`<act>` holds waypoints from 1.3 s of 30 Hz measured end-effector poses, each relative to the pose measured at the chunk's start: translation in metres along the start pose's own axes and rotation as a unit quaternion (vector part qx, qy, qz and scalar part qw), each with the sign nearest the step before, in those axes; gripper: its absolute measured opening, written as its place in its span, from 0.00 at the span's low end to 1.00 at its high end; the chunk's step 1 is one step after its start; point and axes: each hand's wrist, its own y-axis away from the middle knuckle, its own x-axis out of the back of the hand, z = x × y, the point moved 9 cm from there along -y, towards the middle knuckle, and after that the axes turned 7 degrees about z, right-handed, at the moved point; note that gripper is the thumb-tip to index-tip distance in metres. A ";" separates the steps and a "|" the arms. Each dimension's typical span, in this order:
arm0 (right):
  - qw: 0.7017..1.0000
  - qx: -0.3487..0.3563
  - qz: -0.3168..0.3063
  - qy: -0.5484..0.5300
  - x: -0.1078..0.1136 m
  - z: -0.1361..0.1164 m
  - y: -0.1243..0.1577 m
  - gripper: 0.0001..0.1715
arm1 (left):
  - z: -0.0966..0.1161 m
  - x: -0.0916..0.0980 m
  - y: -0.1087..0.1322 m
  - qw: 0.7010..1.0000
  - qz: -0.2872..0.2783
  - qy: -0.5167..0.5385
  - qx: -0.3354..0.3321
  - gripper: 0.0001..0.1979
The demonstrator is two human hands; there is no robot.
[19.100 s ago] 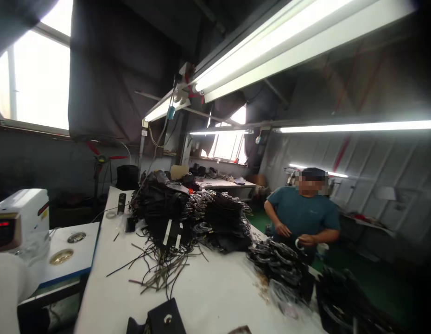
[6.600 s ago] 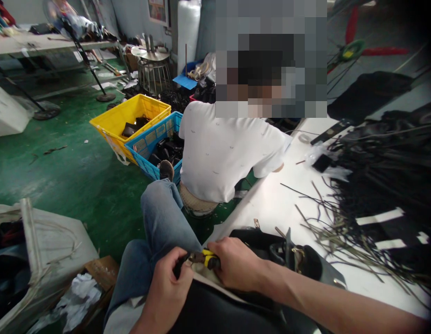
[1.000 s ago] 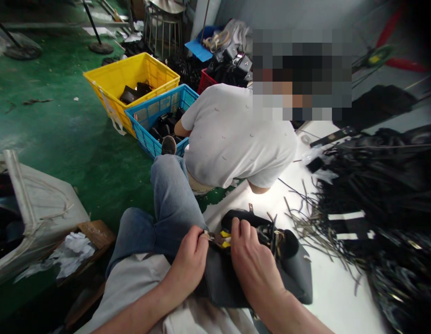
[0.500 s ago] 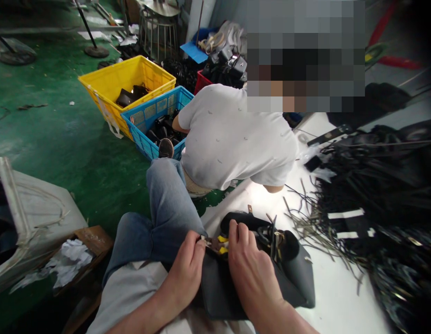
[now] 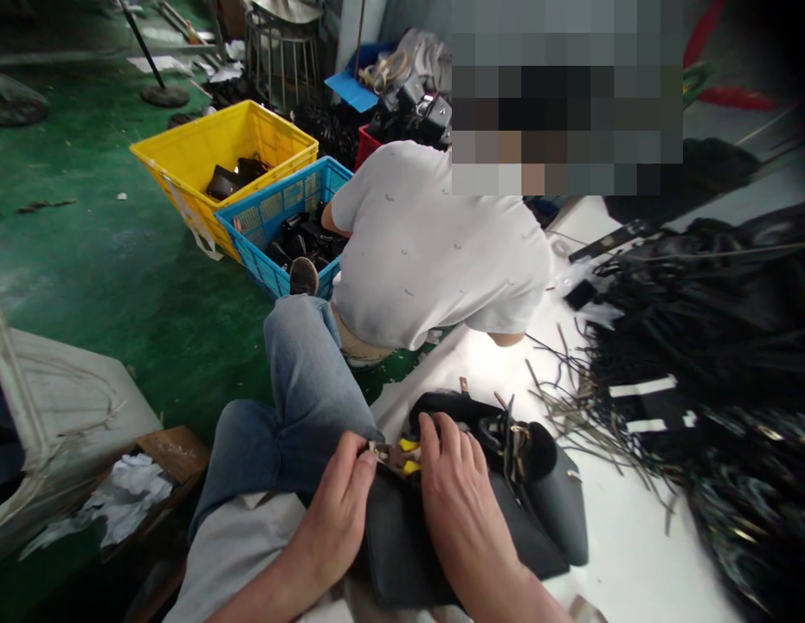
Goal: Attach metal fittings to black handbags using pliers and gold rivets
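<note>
1. Head view, nearest first: the left hand [image 5: 341, 510] rests on the lap, its fingertips pinched shut on a small metal fitting [image 5: 378, 449] at the near edge of the dark bag [image 5: 545, 510].
2. Just beside it, the right hand [image 5: 458, 510] curls over the bag's top. Its fingers seem closed round the yellow-handled pliers [image 5: 408, 456], whose nose points at the fitting.
3. The bag lies partly on the lap and partly on the white table [image 5: 629, 554], with its open top and hardware toward the table.
4. Judged from this hold, the work should go best if the pinch pins the fitting firmly against the bag's edge. The pliers should bite squarely and briefly, so they neither slip nor mark the dark material.
5. Beyond the bent jeans knee [image 5: 299, 381], a co-worker in a white shirt [image 5: 434, 251] sits with back turned, close against the table's edge.
6. Farther off, a blue crate [image 5: 273, 216] and a yellow crate [image 5: 201, 151] of dark pieces stand together on the green floor [image 5: 117, 277]. A heap of black straps [image 5: 714, 320] covers the table's right side.
</note>
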 end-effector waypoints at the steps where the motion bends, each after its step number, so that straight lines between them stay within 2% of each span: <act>1: 1.000 -0.005 -0.003 -0.005 -0.001 0.000 -0.001 0.34 | -0.001 0.001 -0.001 1.000 0.002 0.001 -0.001 0.15; 7: 0.999 -0.016 0.005 -0.042 -0.009 -0.002 -0.003 0.36 | -0.002 0.003 -0.001 1.000 0.005 0.004 0.000 0.16; 13: 0.999 -0.032 0.023 -0.006 0.001 -0.007 -0.002 0.34 | -0.002 0.008 -0.001 0.999 0.021 0.035 0.008 0.15; 20: 0.998 -0.048 0.037 0.012 0.008 -0.011 0.002 0.35 | -0.005 0.009 0.000 0.999 0.022 0.020 0.012 0.15; 26: 0.999 -0.016 0.044 -0.013 0.008 -0.020 0.000 0.37 | 0.003 0.005 0.007 1.000 -0.011 -0.017 0.003 0.17; 29: 0.999 -0.006 0.052 -0.003 0.010 -0.023 0.002 0.36 | 0.002 0.006 0.010 1.000 -0.006 -0.013 0.005 0.16; 33: 0.998 -0.017 0.053 -0.008 0.011 -0.018 0.007 0.37 | 0.000 0.009 0.007 1.000 0.011 0.002 0.003 0.15; 39: 0.999 -0.022 0.041 0.006 0.007 -0.013 0.009 0.38 | -0.001 0.008 0.003 1.000 0.001 0.025 0.005 0.14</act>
